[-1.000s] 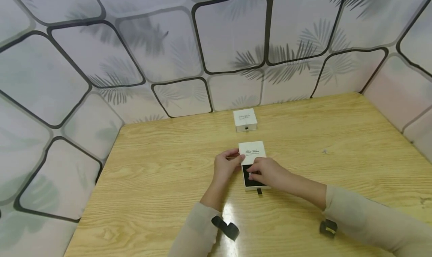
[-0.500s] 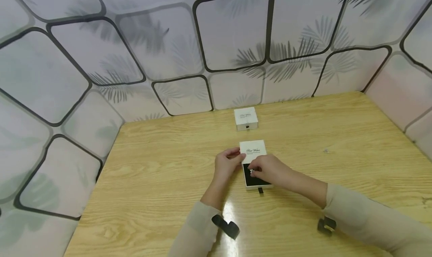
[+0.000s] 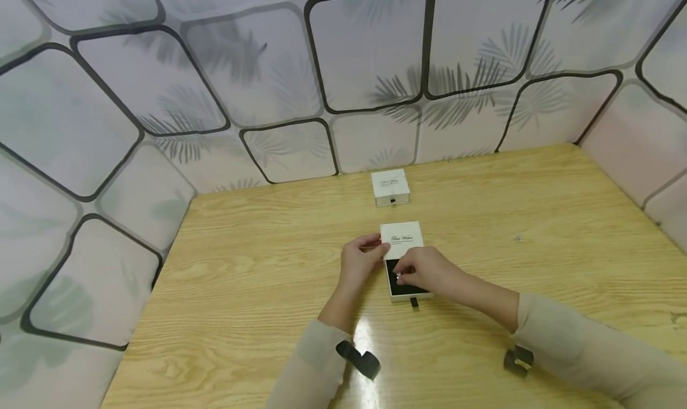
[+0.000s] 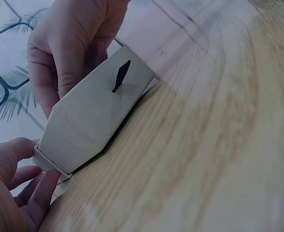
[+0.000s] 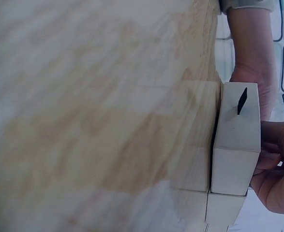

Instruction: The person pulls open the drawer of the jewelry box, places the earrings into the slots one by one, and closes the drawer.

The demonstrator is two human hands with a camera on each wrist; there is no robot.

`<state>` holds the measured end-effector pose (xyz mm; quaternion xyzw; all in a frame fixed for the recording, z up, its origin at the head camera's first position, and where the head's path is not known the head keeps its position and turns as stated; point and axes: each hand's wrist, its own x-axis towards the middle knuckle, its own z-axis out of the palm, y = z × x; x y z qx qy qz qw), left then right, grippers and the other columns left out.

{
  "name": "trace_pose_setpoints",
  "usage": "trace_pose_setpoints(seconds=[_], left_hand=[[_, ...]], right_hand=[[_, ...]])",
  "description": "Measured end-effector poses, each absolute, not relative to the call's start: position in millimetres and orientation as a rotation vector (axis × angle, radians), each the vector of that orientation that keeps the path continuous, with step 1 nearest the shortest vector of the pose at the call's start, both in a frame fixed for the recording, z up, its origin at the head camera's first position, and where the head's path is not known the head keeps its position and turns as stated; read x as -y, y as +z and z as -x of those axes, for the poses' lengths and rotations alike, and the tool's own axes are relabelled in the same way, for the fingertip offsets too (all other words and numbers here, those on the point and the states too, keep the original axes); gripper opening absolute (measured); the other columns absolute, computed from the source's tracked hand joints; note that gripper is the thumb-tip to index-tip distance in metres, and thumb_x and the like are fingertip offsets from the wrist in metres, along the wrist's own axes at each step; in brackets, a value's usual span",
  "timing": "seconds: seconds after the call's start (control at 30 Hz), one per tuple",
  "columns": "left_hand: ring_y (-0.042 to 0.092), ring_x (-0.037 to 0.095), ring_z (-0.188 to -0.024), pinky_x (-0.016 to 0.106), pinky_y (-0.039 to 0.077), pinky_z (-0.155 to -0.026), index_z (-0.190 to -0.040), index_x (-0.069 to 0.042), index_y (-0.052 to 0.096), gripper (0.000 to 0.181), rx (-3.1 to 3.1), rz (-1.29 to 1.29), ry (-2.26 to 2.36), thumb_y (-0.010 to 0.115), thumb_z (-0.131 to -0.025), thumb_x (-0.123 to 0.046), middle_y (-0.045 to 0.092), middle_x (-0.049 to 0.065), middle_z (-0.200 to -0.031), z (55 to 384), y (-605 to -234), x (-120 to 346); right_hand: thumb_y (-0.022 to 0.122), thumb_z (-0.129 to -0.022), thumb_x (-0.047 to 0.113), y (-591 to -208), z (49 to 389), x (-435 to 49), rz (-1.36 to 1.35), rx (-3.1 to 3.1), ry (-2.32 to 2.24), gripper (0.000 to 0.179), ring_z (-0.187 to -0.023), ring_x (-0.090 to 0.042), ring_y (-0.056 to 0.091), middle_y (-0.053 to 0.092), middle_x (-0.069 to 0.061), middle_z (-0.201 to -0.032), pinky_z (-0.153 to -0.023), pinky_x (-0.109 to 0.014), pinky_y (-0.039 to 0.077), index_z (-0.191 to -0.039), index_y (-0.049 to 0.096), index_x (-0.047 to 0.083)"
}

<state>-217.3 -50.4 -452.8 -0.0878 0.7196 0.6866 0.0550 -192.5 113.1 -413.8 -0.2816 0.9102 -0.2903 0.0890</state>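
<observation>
A white drawer-style jewelry box point(image 3: 405, 231) with dark script on its cover lies mid-table, its drawer pulled out toward me. Black padding point(image 3: 408, 289) lines the drawer, and a black pull tab point(image 3: 414, 302) sticks out in front. My left hand point(image 3: 358, 265) grips the cover's left side, thumb on top. Over the padding, my right hand point(image 3: 432, 272) pinches a tiny silvery piece of jewelry point(image 3: 398, 276); its exact kind is too small to tell. From the side, the left wrist view shows the drawer wall point(image 4: 88, 108), which hides the right fingertips.
Behind stands a second white box point(image 3: 390, 187), closed, with similar script. To the right, a tiny clear or silvery item point(image 3: 518, 238) lies on the wooden table point(image 3: 241, 290). Patterned fabric panels point(image 3: 370, 51) border the table's back and sides.
The right hand, pinching the tiny piece, has shifted slightly within the drawer area, rising a little and then dipping back. The left hand stays on the cover.
</observation>
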Motion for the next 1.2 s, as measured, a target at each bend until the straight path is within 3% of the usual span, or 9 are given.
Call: trace_pose_setpoints(seconds=[0.27,0.63,0.83,1.2], left_hand=[[0.062,0.008,-0.075,0.03,0.06,-0.067,-0.112,0.003,0.066,0.034,-2.15,0.26,2.101,0.074,-0.08,-0.006,0.068,0.014,-0.101,218,-451,51],[0.06,0.006,-0.074,0.03,0.06,-0.069,-0.112,0.007,0.065,0.032,-2.181,0.254,2.073,0.07,-0.082,-0.002,0.068,0.016,-0.099,200,-416,49],[0.059,0.006,-0.074,0.03,0.06,-0.069,-0.111,0.007,0.065,0.032,-2.171,0.26,2.08,0.071,-0.081,-0.002,0.068,0.017,-0.099,201,-417,49],[0.06,0.007,-0.073,0.027,0.059,-0.067,-0.11,0.007,0.066,0.031,-2.158,0.262,2.089,0.071,-0.081,-0.002,0.068,0.017,-0.098,203,-421,49]], right_hand=[[0.075,-0.08,0.012,-413,193,-112,0.814,-2.726,-0.875,0.008,-0.083,-0.018,0.065,0.07,-0.003,-0.085,-0.072,-0.031,0.056,-0.086,0.076,0.006],[0.076,-0.078,0.01,-410,193,-111,0.777,-2.711,-0.864,0.01,-0.084,-0.02,0.066,0.072,-0.004,-0.087,-0.073,-0.032,0.057,-0.086,0.075,0.005],[0.079,-0.074,0.009,-410,193,-113,0.756,-2.69,-0.917,0.016,-0.072,-0.011,0.062,0.07,-0.001,-0.078,-0.065,-0.026,0.054,-0.088,0.073,0.002],[0.074,-0.077,0.005,-415,193,-116,0.812,-2.713,-0.915,0.004,-0.067,-0.004,0.056,0.066,0.005,-0.07,-0.059,-0.021,0.05,-0.08,0.072,0.006]])
